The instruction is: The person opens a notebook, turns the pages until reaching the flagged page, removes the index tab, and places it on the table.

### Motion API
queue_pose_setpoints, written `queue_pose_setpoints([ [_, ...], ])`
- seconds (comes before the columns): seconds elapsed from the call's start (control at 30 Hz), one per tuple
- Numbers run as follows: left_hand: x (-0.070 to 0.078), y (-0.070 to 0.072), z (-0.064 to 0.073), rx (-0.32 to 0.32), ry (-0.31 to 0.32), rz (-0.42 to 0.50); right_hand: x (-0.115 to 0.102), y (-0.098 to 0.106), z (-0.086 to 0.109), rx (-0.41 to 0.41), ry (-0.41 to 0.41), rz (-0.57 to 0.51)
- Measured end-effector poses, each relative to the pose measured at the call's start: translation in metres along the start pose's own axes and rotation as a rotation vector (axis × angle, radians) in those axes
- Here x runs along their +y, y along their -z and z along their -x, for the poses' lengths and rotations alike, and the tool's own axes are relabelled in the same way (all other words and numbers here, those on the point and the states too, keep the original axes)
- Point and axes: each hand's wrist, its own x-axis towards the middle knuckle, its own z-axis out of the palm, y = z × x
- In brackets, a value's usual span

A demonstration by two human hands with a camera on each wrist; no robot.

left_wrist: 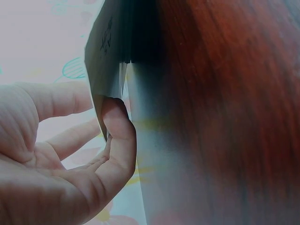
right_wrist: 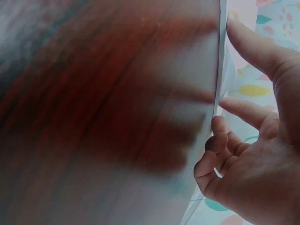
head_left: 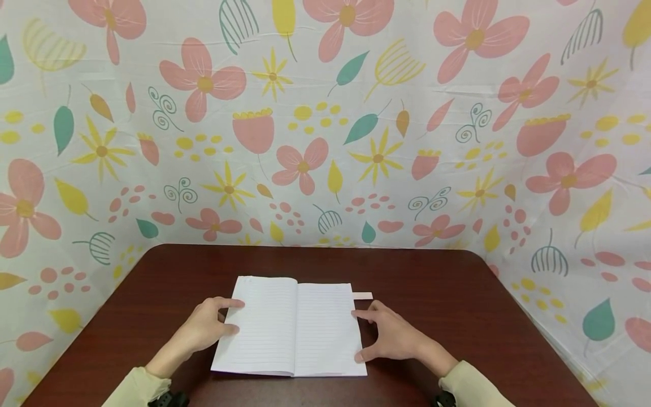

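A notebook [head_left: 325, 333] with lined, unwritten pages lies spread open on the dark wooden table. My left hand [head_left: 205, 325] grips its left edge, with the thumb and index finger over the page. In the left wrist view, another finger curls under the cover [left_wrist: 104, 51], which bears small dark marks. At the right edge, my right hand [head_left: 394, 333] touches the notebook with thumb and index finger spread apart. Its other fingers [right_wrist: 205, 164] hang loosely bent beside the table edge-on in the right wrist view. A pale strip [head_left: 363, 295] sticks out past the upper right edge.
The brown table [head_left: 407, 268] has rounded far corners. A floral-patterned cloth [head_left: 325, 124] hangs behind it and along both sides. Light sleeves [head_left: 137, 387] and dark wrist bands [head_left: 446, 399] show at the wrists.
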Motion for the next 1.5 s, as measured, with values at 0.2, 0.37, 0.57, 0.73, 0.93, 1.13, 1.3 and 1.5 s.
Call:
queue_pose_setpoints([
  [0.2, -0.001, -0.001, 0.001, -0.002, 0.006, 0.003, -0.002, -0.002, -0.004, 0.028, -0.037, -0.005],
  [0.37, -0.002, -0.001, 0.0, -0.001, 0.023, -0.001, -0.001, -0.001, -0.007, 0.026, -0.046, -0.009],
  [0.57, -0.002, -0.001, 0.0, -0.006, 0.01, 0.004, 0.001, 0.003, -0.007, -0.002, -0.02, 0.005],
  [0.73, -0.004, -0.002, -0.001, -0.008, 0.02, 0.002, 0.003, 0.002, -0.008, -0.003, -0.01, 0.04],
  [0.93, -0.006, -0.002, -0.002, -0.006, 0.017, 0.004, 0.002, 0.0, -0.01, 0.013, -0.026, 0.04],
  [1.13, -0.003, 0.0, -0.002, -0.01, 0.012, 0.008, 0.0, -0.005, -0.013, 0.056, -0.063, 0.039],
  [1.3, -0.005, -0.001, -0.002, -0.009, 0.01, 0.005, -0.002, -0.007, -0.014, 0.086, -0.036, 0.01],
  [1.5, -0.005, -0.001, -0.002, -0.006, 0.01, 0.015, -0.001, -0.004, -0.011, 0.072, -0.02, -0.026],
])
